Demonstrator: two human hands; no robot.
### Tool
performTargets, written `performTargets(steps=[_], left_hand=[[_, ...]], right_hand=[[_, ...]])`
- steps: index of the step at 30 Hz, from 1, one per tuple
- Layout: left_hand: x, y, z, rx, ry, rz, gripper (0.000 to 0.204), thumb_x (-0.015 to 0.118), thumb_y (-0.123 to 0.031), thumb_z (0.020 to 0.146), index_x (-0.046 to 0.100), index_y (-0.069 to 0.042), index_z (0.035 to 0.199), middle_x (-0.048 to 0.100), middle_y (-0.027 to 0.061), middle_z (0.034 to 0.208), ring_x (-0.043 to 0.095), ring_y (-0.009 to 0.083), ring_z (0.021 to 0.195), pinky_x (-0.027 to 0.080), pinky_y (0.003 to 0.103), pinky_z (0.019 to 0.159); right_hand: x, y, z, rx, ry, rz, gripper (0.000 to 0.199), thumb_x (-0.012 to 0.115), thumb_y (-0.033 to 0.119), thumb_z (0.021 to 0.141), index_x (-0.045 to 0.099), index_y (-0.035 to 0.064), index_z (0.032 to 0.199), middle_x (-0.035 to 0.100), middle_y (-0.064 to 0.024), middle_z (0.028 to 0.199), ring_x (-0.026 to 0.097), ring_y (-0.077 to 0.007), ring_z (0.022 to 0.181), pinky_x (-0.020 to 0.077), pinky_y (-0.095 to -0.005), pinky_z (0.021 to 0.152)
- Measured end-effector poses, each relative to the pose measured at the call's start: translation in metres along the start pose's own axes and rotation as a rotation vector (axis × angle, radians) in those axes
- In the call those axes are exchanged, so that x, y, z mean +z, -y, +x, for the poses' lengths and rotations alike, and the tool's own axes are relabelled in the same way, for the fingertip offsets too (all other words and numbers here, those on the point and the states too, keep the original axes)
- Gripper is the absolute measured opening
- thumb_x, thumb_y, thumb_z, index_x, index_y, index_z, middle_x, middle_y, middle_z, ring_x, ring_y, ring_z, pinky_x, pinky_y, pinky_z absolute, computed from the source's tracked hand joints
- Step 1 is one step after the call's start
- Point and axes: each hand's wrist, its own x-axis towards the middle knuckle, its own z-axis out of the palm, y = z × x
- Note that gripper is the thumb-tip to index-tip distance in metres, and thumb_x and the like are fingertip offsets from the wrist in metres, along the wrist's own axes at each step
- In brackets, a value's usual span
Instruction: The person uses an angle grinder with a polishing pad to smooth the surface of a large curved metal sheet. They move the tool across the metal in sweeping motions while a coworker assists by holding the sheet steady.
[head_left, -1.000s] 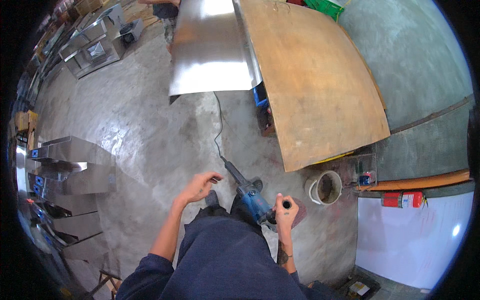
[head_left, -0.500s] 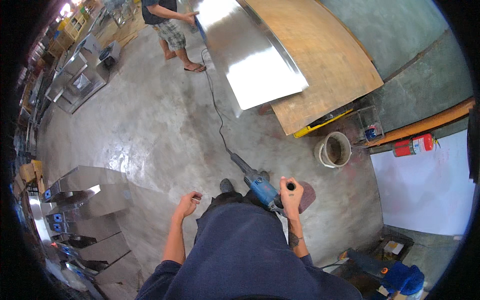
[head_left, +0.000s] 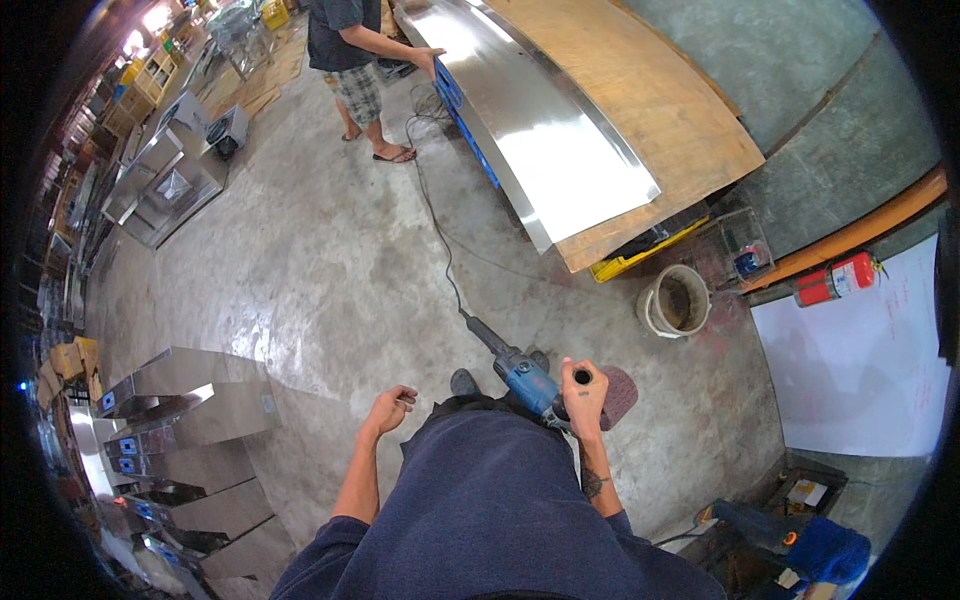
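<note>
Metal sheet (head_left: 570, 150) is lying nearer the wooden board's (head_left: 665, 115) close end; this side of that board, right hand (head_left: 584, 398) is gripping the grinder (head_left: 528, 382) by its handle (head_left: 583, 377), left hand (head_left: 388, 410) hanging half-curled, empty

Gray concrete floor (head_left: 330, 270), darker in patches. Stretched across it: black power cord (head_left: 449, 265), loosely looped at far end. At left: row of folded stainless-steel housings (head_left: 230, 410); farther up, stainless-steel cabinet (head_left: 165, 190). At right: whitish bucket (head_left: 652, 308), near corner of plywood-topped counter (head_left: 690, 130). On counter: long, shiny metal sheet (head_left: 590, 160), edges bent, along left side.
</note>
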Motion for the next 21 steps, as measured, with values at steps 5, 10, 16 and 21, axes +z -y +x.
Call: performTargets(steps=[5,10,16,21], left_hand=[[0.005,0.002,-0.002,-0.031,0.031,-0.021,0.047,0.043,0.007,0.089,0.068,0.003,0.129,0.077,0.0166,0.116,0.076,0.0239,0.099,0.058,0.037,0.093],[0.014,0.009,0.003,-0.069,0.040,-0.023,0.044,0.046,0.003,0.092,0.067,0.003,0.129,0.076,0.0152,0.117,0.075,0.0223,0.100,0.057,0.036,0.093],[0.016,0.011,0.004,-0.112,0.043,-0.013,0.040,0.048,-0.001,0.096,0.068,0.002,0.131,0.077,0.0145,0.116,0.074,0.0209,0.098,0.057,0.036,0.091],[0.016,0.007,0.003,-0.131,0.034,-0.009,0.035,0.056,-0.008,0.099,0.070,0.002,0.130,0.078,0.0137,0.113,0.075,0.0202,0.095,0.057,0.035,0.090]], right_hand=[[-0.002,0.006,0.004,-0.026,-0.001,-0.005,0.037,0.074,0.020,0.100,0.059,-0.0010,0.074,0.054,-0.0024,0.060,0.051,-0.0085,0.058,0.0408,-0.0319,0.055],[-0.006,0.021,0.004,0.121,0.026,0.022,0.036,0.074,0.021,0.098,0.060,-0.0032,0.075,0.052,-0.0045,0.061,0.046,-0.0100,0.065,0.0413,-0.0355,0.060],[-0.003,0.019,0.006,0.057,0.030,-0.018,0.036,0.074,0.020,0.099,0.060,-0.0024,0.074,0.055,-0.0036,0.061,0.049,-0.0095,0.065,0.0429,-0.0348,0.061],[0.000,0.011,0.009,0.009,0.046,-0.021,0.037,0.074,0.020,0.099,0.059,-0.0023,0.074,0.055,-0.0040,0.062,0.049,-0.0093,0.066,0.0430,-0.0348,0.062]])
